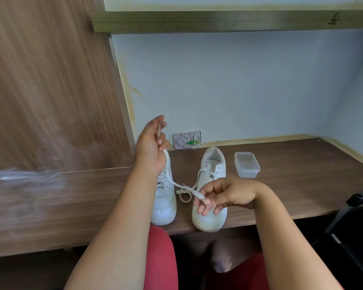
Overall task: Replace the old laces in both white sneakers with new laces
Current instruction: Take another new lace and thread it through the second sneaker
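Two hands, left hand (150, 147) and right hand (222, 195), pinching lace (172, 181) ends

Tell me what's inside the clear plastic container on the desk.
Nothing shows inside the clear plastic container: its see-through walls reveal only the desk beneath. It stands lidless, right of the sneakers. Small or transparent contents cannot be ruled out.

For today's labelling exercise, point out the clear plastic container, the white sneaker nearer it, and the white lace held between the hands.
Clear plastic container (247, 164): head view, inside bottom.
White sneaker nearer it (209, 220): head view, toe cap.
White lace (168, 164): head view, stretch below the left hand.
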A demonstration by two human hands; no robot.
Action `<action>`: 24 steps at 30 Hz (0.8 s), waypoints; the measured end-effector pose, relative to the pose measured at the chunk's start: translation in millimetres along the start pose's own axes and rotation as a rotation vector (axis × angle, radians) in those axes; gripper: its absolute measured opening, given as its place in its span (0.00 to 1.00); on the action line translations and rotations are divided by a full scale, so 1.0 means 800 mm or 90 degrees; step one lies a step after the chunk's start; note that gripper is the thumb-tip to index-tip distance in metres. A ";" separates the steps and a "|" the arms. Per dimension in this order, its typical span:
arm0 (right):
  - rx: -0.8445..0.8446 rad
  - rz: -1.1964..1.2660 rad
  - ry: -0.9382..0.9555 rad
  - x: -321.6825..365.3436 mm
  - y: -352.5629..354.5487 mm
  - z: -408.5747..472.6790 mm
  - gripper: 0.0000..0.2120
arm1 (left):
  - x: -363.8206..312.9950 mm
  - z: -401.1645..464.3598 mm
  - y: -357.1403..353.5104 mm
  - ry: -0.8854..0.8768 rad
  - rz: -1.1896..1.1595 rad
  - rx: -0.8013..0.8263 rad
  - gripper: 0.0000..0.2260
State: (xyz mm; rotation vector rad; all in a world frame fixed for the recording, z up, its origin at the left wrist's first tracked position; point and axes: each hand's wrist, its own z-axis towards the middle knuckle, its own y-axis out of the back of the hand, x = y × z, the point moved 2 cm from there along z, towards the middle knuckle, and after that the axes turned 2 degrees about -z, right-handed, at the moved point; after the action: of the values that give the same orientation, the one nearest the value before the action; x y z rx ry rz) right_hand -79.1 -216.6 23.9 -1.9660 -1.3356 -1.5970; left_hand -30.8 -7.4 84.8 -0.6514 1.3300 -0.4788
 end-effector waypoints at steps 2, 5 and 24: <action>-0.073 0.038 0.007 0.005 0.002 0.000 0.11 | 0.019 -0.007 -0.009 0.021 0.242 0.063 0.07; -0.400 0.119 0.016 -0.002 0.026 0.003 0.09 | 0.062 -0.025 -0.024 0.062 0.535 0.173 0.05; -0.514 0.550 0.159 -0.019 0.032 0.017 0.08 | 0.136 -0.021 -0.042 0.200 0.485 0.163 0.19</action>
State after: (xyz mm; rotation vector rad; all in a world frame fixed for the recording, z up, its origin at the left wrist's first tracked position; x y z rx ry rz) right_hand -50.2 -228.1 13.8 -2.1296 0.3536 -1.8947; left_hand -25.4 -106.8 26.5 0.1702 1.6552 -0.1184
